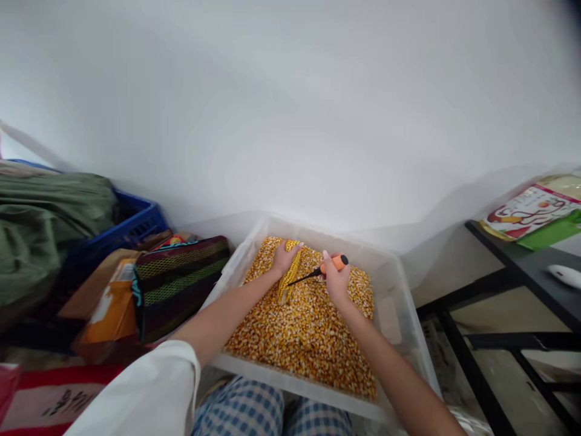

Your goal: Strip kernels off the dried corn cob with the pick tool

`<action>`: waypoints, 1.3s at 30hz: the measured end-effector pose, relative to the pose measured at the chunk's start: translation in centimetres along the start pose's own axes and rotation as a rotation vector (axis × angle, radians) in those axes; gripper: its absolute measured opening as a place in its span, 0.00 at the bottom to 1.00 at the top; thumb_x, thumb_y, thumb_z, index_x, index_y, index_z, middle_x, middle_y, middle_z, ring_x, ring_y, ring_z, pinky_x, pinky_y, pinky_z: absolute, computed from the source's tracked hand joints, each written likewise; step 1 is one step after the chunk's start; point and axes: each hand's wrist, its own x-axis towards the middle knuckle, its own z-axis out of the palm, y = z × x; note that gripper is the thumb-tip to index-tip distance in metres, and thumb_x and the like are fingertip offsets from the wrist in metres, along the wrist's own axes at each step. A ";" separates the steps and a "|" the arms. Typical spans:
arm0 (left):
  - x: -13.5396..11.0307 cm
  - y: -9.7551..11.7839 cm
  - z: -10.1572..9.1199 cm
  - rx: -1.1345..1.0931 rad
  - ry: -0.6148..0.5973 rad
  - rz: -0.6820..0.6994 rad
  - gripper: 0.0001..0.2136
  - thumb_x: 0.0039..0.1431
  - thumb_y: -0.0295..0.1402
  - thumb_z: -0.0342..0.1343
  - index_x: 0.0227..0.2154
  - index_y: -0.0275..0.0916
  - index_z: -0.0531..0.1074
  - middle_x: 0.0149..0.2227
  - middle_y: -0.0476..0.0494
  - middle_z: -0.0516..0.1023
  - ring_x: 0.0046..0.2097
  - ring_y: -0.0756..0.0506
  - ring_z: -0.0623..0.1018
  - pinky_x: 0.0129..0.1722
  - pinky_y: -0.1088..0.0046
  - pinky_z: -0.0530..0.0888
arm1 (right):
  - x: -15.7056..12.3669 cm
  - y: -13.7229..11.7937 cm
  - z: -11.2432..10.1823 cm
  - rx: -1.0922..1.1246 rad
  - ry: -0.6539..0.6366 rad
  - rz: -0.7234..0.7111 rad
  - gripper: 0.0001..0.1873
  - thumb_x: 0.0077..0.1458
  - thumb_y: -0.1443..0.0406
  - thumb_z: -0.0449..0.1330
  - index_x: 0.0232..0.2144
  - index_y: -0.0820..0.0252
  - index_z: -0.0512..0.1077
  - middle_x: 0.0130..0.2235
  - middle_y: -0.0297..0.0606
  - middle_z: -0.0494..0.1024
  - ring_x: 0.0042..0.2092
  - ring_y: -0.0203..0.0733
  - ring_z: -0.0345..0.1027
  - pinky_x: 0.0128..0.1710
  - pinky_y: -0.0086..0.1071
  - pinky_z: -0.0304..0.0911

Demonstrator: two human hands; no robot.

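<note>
Foreground: knees in blue-checked trousers at the lower edge, with a white sleeve on the left arm just beside them. Far left, a red-and-white printed package lies low, below a green cloth heaped in a blue plastic crate. Next to these stand a brown-and-orange packet and a dark striped mesh bag, the bag close against a clear plastic bin filled with loose corn kernels. A yellow corn cob lies tilted on the kernels near the bin's far side. The left hand rests on its upper end, fingers slightly apart and curled over the cob. The right hand grips a screwdriver with an orange handle, fingers closed around the handle, its black shaft reaching left to touch the cob. Far right, a printed food pouch and a white object lie on a black metal table.
</note>
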 end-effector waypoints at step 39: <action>-2.0 2.6 0.8 0.176 -0.073 0.178 0.20 0.52 0.47 0.56 0.39 0.35 0.69 0.40 0.41 0.74 0.43 0.43 0.72 0.46 0.69 0.65 | 3.2 3.6 -1.4 0.068 0.225 0.284 0.20 0.44 0.52 0.60 0.22 0.60 0.59 0.15 0.27 0.62 0.14 0.32 0.53 0.10 0.26 0.49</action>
